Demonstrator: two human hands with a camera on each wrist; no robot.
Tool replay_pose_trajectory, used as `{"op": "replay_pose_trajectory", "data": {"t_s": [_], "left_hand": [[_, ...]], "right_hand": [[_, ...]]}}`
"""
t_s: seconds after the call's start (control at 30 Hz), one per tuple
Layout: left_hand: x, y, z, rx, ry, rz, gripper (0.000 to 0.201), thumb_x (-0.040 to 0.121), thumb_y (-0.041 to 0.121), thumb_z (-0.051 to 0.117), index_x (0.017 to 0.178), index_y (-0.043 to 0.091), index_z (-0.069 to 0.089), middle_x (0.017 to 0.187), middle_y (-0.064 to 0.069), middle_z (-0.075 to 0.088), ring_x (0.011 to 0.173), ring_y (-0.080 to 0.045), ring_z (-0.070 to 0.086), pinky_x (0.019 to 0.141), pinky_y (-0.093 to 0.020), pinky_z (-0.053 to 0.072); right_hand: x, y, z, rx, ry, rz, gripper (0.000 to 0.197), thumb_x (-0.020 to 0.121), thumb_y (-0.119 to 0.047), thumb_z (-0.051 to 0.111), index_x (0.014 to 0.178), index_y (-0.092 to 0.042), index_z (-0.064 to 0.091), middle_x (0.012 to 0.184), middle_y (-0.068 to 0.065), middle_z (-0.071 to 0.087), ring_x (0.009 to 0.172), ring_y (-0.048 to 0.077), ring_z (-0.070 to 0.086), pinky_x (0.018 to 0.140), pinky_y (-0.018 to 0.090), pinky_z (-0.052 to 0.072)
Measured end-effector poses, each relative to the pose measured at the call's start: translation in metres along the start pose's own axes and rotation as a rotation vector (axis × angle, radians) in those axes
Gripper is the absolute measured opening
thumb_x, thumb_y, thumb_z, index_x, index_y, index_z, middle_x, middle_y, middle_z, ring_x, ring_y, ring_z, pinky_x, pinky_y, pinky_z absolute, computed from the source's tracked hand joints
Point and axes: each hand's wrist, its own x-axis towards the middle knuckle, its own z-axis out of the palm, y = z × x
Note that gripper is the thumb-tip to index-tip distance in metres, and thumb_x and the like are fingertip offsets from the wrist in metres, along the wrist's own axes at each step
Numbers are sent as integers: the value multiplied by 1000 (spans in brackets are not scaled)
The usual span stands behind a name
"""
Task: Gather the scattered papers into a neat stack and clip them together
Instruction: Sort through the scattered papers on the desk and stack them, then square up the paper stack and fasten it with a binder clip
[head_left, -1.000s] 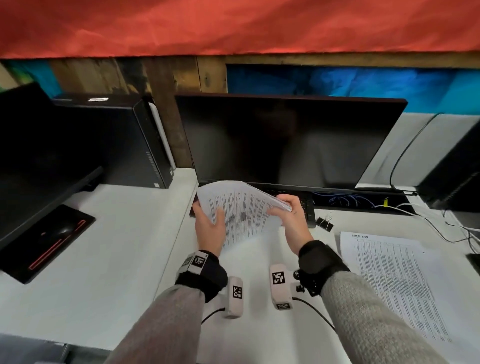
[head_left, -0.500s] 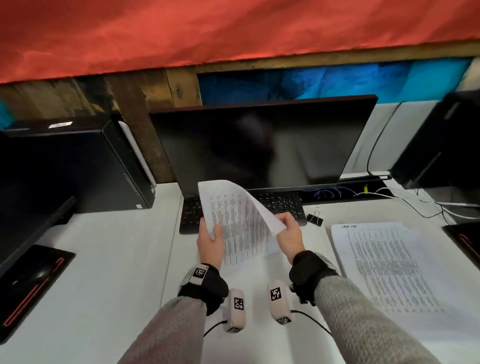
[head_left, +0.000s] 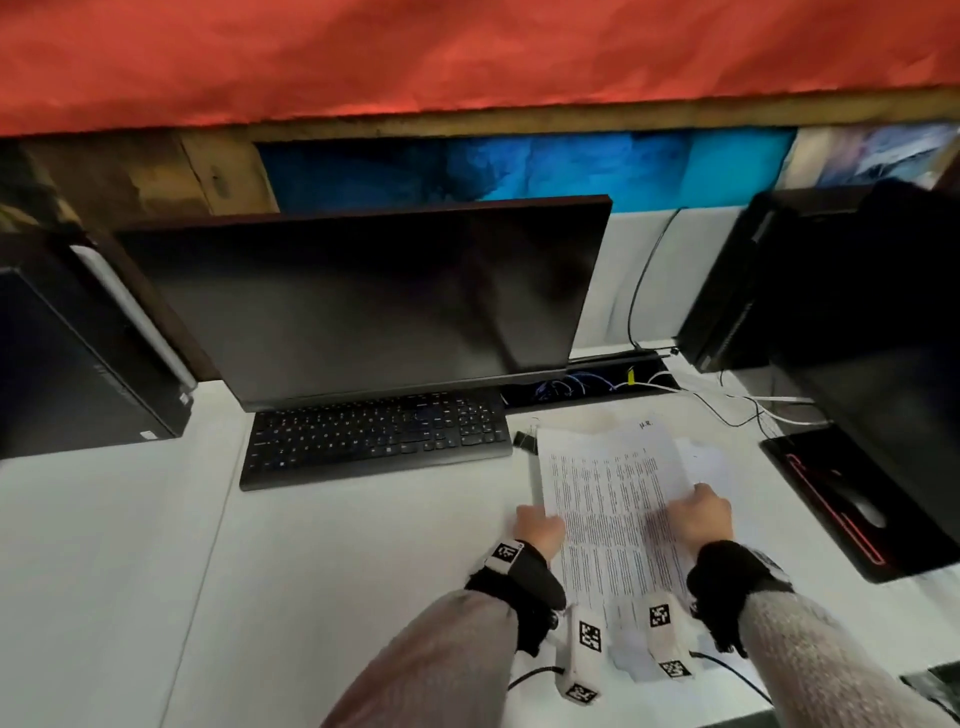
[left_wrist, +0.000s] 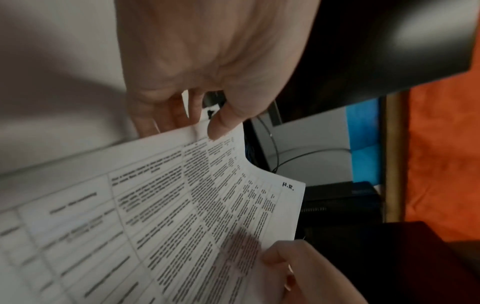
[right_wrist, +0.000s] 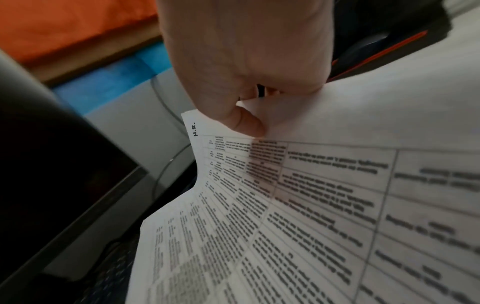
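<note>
Both hands hold a few printed sheets (head_left: 608, 493) marked "H.R." at the top, right of the keyboard. My left hand (head_left: 540, 530) pinches the left edge, thumb on top (left_wrist: 223, 123). My right hand (head_left: 698, 514) pinches the right edge, thumb on top (right_wrist: 246, 123). The sheets (left_wrist: 182, 205) (right_wrist: 298, 205) sag a little between the hands. Under them more white paper (head_left: 709, 462) lies on the desk and peeks out at the right. I cannot tell whether the two touch. A black binder clip (head_left: 525, 440) sits by the sheets' far left corner.
A black keyboard (head_left: 374, 436) and a dark monitor (head_left: 363, 301) stand to the left of the papers. To the right lies a black mouse pad (head_left: 831, 519) with a mouse (head_left: 865, 512). Cables (head_left: 727, 400) run behind. A PC tower (head_left: 78, 353) stands far left on the white desk (head_left: 130, 545).
The hands have carried the sheets from in front of the keyboard to the right and lowered them over the paper lying on the desk. The view has swung right with them.
</note>
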Motion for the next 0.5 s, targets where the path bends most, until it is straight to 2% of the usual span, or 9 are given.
{"op": "replay_pose_trajectory", "data": {"t_s": [0.07, 0.13, 0.23, 0.33, 0.4, 0.5], "left_hand": [[-13, 8, 18, 81, -34, -65, 62, 88, 23, 43, 143, -1, 31, 147, -20, 37, 132, -35, 42, 108, -38, 38], [-22, 14, 30, 131, -9, -116, 63, 92, 31, 41, 147, 6, 23, 150, -18, 27, 135, -34, 35, 110, -35, 32], [-18, 13, 45, 45, 4, -168, 62, 91, 31, 46, 144, 4, 30, 146, -16, 37, 131, -32, 42, 106, -33, 36], [-9, 10, 57, -58, -23, -148, 64, 87, 34, 53, 141, 4, 36, 143, -13, 44, 129, -30, 45, 106, -33, 38], [0, 5, 64, -104, -36, -131, 64, 83, 34, 53, 137, 2, 41, 138, -14, 49, 126, -31, 48, 104, -35, 40], [40, -17, 78, -132, -27, -104, 75, 62, 35, 54, 127, -3, 50, 131, -23, 54, 118, -36, 55, 101, -46, 46]], "right_hand": [[14, 17, -10, -16, 18, 52, 45, 84, -7, 55, 126, 4, 46, 129, 29, 44, 114, 44, 49, 99, 43, 41], [23, 31, -17, -46, 57, 96, 57, 82, -14, 62, 134, -4, 41, 136, 25, 38, 125, 42, 41, 106, 44, 34], [35, 47, -25, -97, 14, 194, 75, 81, -29, 63, 143, -3, 29, 144, 23, 34, 133, 39, 34, 112, 43, 27], [47, 57, -27, -124, -41, 260, 86, 71, -48, 59, 141, -6, 32, 141, 21, 35, 130, 40, 36, 111, 47, 29], [52, 58, -29, -154, -64, 282, 90, 62, -54, 58, 138, -11, 35, 138, 20, 36, 127, 41, 39, 110, 49, 32], [47, 52, -36, -216, -53, 319, 85, 62, -54, 55, 136, -15, 37, 133, 17, 37, 121, 41, 44, 106, 47, 37]]}}
